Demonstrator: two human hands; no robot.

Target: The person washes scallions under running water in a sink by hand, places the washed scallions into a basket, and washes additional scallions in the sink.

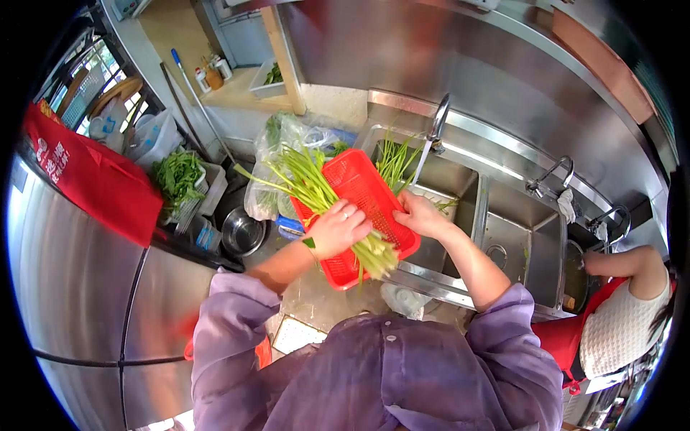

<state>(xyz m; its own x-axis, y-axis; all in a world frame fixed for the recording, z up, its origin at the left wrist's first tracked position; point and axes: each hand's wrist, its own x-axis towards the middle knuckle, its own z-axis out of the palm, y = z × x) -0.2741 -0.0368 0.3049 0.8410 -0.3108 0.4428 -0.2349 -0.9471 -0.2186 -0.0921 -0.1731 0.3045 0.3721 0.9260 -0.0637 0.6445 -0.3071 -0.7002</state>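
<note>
My left hand [338,228] is closed around a bunch of long green vegetable stalks [309,176] with pale cut ends, lying across a red plastic basket [374,194]. A ring shows on one of its fingers. At the basket's right rim, my right hand [424,213] grips the edge, its thumb on the rim. The basket is held tilted beside the left sink basin [460,188]. More green stalks [394,161] stand in that basin, where water runs from the tap [439,118].
A second sink basin [507,230] adjoins on the right, where a co-worker's arm [622,263] reaches into another basin. Plastic bags [262,190] and a metal pot [243,231] lie to the left, near leafy greens [176,179] and a steel refrigerator [79,294].
</note>
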